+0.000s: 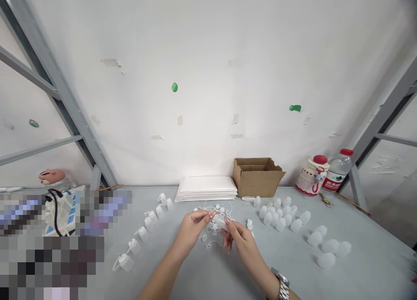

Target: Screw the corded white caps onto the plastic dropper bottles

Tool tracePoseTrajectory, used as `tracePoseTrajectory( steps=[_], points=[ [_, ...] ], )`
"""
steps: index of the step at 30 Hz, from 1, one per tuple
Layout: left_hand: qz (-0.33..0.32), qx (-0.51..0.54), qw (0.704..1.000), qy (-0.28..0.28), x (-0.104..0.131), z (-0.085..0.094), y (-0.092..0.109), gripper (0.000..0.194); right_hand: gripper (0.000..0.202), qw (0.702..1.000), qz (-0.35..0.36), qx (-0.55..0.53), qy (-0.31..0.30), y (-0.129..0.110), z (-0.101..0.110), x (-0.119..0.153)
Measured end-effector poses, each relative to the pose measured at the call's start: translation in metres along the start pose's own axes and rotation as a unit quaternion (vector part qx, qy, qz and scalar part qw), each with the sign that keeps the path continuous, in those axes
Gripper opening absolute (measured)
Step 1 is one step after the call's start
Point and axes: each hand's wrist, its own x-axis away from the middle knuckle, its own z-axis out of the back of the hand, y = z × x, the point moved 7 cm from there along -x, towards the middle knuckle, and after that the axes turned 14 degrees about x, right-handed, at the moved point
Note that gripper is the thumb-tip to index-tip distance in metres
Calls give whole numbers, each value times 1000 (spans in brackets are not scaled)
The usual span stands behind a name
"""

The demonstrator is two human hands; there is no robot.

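Note:
In front of me, my right hand (240, 237) grips a small translucent white plastic container (220, 222) between thumb and fingers. My left hand (193, 227) is closed in a pinch at the container's left end; what its fingertips hold is too small to make out. Just behind and under the hands lies a loose pile of white looped straps (224, 209). One curved strap (213, 243) and a small white ring (204, 238) rest nearer to me. To the left, several white containers with loop straps (125, 262) form a slanting row.
Several translucent white rounded pieces (280, 224) stand scattered at right. Along the wall are a stack of white flat packets (206, 189), an open cardboard box (259, 182), a decorated jar (312, 176) and a red-capped bottle (339, 169). A power strip (61, 211) lies far left.

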Motion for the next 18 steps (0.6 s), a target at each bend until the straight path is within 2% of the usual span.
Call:
tracePoseTrajectory(
  steps=[5, 7, 9, 11, 13, 15, 18],
  points=[
    [11, 11, 999, 35, -2, 3, -9, 32, 34, 993, 39, 65, 87, -7, 13, 1],
    [0, 3, 999, 36, -2, 2, -11, 31, 32, 997, 29, 34, 59, -5, 9, 0],
    [-16, -7, 999, 34, -1, 1, -11, 30, 37, 999, -5, -40, -7, 0, 0, -1],
    [-27, -11, 999, 26, 0, -1, -11, 30, 43, 988, -47, -124, -75, 7, -10, -2],
    [-33, -15, 999, 12, 0, -4, -12, 28, 47, 972, -82, -185, -116, 11, -17, -2],
    [-40, -29, 999, 6, 0, -5, -12, 26, 48, 969, -96, -198, -112, 13, -16, -3],
    [-53, -54, 997, 26, 0, -2, -11, 25, 46, 985, -78, -148, -50, 9, -7, -6]
  ],
)
